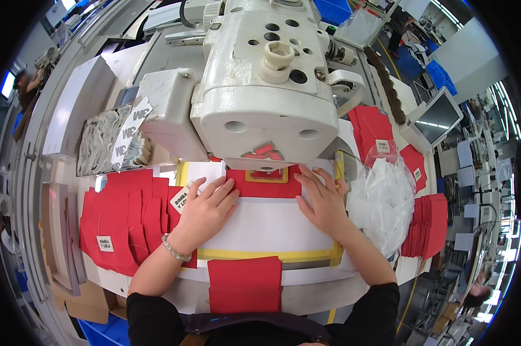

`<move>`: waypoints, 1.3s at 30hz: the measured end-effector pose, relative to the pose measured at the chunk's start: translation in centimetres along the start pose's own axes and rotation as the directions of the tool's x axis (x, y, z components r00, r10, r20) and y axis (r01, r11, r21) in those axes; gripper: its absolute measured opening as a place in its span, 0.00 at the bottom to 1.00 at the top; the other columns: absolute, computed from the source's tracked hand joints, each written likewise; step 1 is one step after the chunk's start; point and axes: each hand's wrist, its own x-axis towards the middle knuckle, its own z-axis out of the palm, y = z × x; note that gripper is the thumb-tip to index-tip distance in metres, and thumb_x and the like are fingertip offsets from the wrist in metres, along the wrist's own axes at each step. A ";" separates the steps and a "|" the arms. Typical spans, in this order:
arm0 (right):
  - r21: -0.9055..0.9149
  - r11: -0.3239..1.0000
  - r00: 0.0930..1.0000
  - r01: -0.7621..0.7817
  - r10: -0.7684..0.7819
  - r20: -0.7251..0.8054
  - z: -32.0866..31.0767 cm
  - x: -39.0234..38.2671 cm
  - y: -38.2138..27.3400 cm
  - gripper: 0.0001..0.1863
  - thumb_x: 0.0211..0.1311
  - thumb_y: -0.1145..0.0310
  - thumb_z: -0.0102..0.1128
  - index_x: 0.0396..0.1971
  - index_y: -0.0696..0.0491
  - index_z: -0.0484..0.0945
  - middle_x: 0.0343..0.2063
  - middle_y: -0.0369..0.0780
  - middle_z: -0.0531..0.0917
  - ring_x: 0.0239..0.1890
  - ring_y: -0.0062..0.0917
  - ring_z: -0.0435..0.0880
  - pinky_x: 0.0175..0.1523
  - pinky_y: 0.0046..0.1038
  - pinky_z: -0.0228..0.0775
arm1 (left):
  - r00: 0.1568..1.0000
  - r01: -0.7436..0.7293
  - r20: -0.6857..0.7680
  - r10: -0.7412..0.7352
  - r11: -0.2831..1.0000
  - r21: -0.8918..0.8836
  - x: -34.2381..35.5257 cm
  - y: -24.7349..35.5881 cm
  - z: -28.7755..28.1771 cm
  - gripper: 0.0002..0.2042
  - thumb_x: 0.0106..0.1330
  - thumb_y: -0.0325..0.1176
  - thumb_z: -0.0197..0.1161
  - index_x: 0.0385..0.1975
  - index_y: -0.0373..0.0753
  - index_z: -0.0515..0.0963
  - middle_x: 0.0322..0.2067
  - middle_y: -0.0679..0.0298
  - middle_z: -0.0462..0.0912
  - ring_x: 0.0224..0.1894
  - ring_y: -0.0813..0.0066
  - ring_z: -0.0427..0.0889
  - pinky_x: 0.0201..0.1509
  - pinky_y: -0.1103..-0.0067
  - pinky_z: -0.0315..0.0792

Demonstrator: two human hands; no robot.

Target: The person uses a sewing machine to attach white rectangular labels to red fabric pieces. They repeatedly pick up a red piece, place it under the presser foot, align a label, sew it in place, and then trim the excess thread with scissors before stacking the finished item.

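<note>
Nearest, on the counter (318, 295) edge in front of the sewing machine (266, 112): a stack of red pcs (245, 284), squared up. A bit farther, L of the machine, a bigger red pile (116, 216), staggered, w/ a pale label on top. R of the machine, about level w/ that pile, another red stack (427, 226).

L hand (207, 209), bracelet (175, 249) on wrist, & R hand (325, 207) are both palm down, fingers loosely spread, one at each end of the red panel (243, 185) under the machine head. Neither grips anything; prob. just resting on the panel, tho fingertip pressure is hard to judge. A yellow-edged frame (266, 174) sits on the panel, right below the head.

R of the machine, beside R hand: crumpled white plastic (381, 202). Farther back, L of the machine: a tray of folded strips (102, 138); R of it, more red pcs (367, 130), then a tilted screen (436, 118).
</note>
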 end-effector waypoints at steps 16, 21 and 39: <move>-0.098 0.995 0.999 0.032 -0.032 -0.004 0.9 0.5 0.6 0.23 0.57 0.62 0.62 0.55 0.45 0.76 0.61 0.29 0.75 0.57 0.26 0.71 0.56 0.37 0.50 | 1.000 0.000 0.000 0.000 0.999 0.037 -0.3 0.1 0.1 0.13 0.60 0.34 0.66 0.44 0.41 0.81 0.51 0.64 0.81 0.57 0.69 0.76 0.63 0.61 0.63; -0.134 0.990 0.996 0.051 -0.061 -0.072 1.1 0.1 0.6 0.22 0.55 0.62 0.63 0.52 0.46 0.79 0.58 0.28 0.77 0.56 0.25 0.72 0.55 0.36 0.50 | 1.000 -0.022 -0.006 0.023 0.998 0.059 -0.2 0.2 -0.1 0.13 0.59 0.34 0.66 0.43 0.40 0.81 0.50 0.63 0.81 0.56 0.69 0.77 0.62 0.62 0.65; -0.112 0.993 0.996 0.047 -0.055 -0.070 1.1 0.1 0.6 0.21 0.54 0.63 0.64 0.51 0.46 0.79 0.56 0.29 0.80 0.56 0.25 0.73 0.54 0.36 0.51 | 0.940 0.333 0.064 -0.336 0.941 0.050 -2.7 -1.8 -5.1 0.21 0.49 0.31 0.73 0.45 0.39 0.78 0.41 0.61 0.81 0.45 0.63 0.78 0.52 0.68 0.69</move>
